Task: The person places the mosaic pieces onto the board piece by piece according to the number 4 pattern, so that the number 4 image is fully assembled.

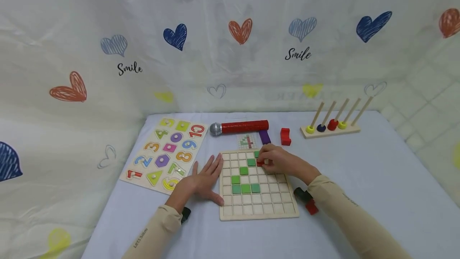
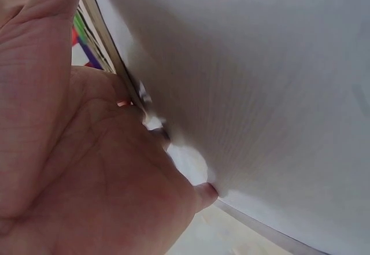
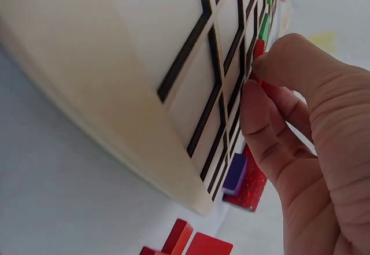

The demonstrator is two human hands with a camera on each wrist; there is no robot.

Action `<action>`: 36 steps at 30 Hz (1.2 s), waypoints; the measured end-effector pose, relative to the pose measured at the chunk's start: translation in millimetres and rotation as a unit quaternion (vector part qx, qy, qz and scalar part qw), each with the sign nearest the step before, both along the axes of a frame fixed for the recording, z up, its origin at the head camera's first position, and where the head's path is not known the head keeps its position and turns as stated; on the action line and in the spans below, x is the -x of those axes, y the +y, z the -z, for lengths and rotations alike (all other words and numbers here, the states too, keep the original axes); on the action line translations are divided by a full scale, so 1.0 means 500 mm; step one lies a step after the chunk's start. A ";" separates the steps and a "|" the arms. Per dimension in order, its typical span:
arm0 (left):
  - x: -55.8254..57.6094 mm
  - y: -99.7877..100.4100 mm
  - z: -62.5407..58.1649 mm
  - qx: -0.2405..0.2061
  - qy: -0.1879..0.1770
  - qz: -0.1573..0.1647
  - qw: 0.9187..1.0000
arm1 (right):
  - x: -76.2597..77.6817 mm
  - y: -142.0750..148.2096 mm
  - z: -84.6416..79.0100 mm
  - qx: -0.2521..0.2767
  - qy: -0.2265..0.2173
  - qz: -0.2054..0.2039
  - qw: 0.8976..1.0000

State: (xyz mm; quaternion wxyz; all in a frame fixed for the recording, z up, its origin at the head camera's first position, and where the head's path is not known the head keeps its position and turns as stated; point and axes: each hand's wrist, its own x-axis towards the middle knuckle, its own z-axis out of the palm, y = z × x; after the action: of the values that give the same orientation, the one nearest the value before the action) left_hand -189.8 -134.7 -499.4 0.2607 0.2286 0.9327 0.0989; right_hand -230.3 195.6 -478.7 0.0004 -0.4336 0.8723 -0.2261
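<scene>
A wooden grid board (image 1: 258,210) lies flat on the table with several green tiles (image 1: 235,180) set in its squares. My right hand (image 1: 282,161) is over the upper right part of the board. Its thumb and fingertips pinch a small red tile (image 3: 259,48) at a square beside a green tile; the fingers partly hide it. With fingers spread, my left hand (image 1: 204,182) rests at the board's left edge, its thumb touching the lower side. In the left wrist view, the palm of the left hand (image 2: 104,168) faces the board's edge.
Behind the board lie a pattern card (image 1: 246,142), a red microphone (image 1: 244,126), a purple block (image 1: 264,137) and red blocks (image 1: 285,136). A peg stacker (image 1: 330,132) stands back right, a number puzzle (image 1: 141,179) left. Dark blocks (image 1: 302,194) and a red block (image 1: 311,207) sit beside my right forearm.
</scene>
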 end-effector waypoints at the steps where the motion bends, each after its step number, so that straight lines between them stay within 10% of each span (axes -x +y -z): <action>1: -0.001 0.000 0.001 0.000 0.000 0.000 1.000 | 0.001 -0.003 0.001 -0.005 -0.006 0.003 1.000; 25: -0.011 0.003 -0.025 -0.008 0.002 0.007 1.000 | -0.026 0.006 -0.009 -0.029 0.002 0.042 0.999; 36: 0.006 -0.003 0.021 0.006 0.016 0.006 1.000 | -0.035 0.061 -0.011 -0.041 -0.003 0.082 0.996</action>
State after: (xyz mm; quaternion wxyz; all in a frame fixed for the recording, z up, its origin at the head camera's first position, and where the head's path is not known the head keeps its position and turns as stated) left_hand -192.9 -136.4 -510.1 0.2481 0.2337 0.9360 0.0880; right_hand -212.9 225.9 -473.1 0.0024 -0.3593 0.9134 -0.1912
